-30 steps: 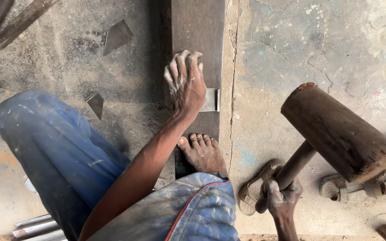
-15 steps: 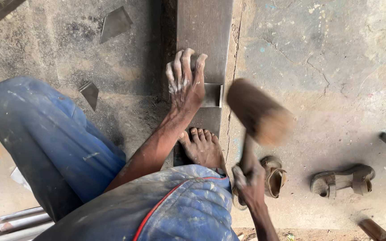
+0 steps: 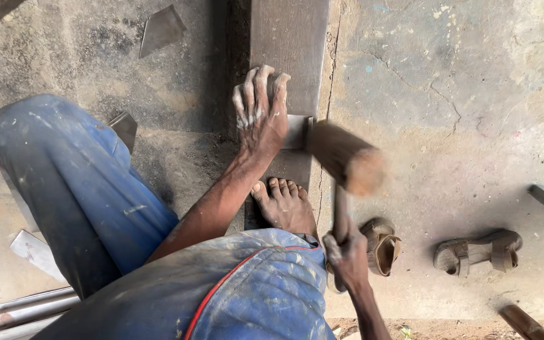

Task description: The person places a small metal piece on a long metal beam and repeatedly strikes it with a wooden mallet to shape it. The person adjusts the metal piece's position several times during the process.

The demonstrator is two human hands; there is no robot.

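The person squats on a concrete floor (image 3: pixel 473 126) over a long dark metal bar (image 3: pixel 288 38) that runs away from them. The left hand (image 3: pixel 260 113) lies flat on the bar, fingers (image 3: pixel 250 94) spread and pressing down, just beside a small pale metal plate (image 3: pixel 297 132) that sits across the bar's right edge. A bare foot (image 3: pixel 284 204) rests on the near end of the bar, pinning it to the floor.

The right hand (image 3: pixel 346 252) has its fingers wrapped tight around the handle of a heavy mallet (image 3: pixel 346 157). The mallet's thick brown head is blurred and sits right at the pale plate, so I judge this to be a blow landing or about to land.

As for progress, the hammering looks to be under way rather than finished: the plate is in place against the bar, both hand and foot brace the work, and the mallet is mid-strike. Whether the plate is fully seated, bent or fixed cannot be told, since the mallet head and hand hide part of it.

Two worn sandals (image 3: pixel 476 252) lie on the floor to the right, and loose metal offcuts (image 3: pixel 162 28) lie to the left of the bar.
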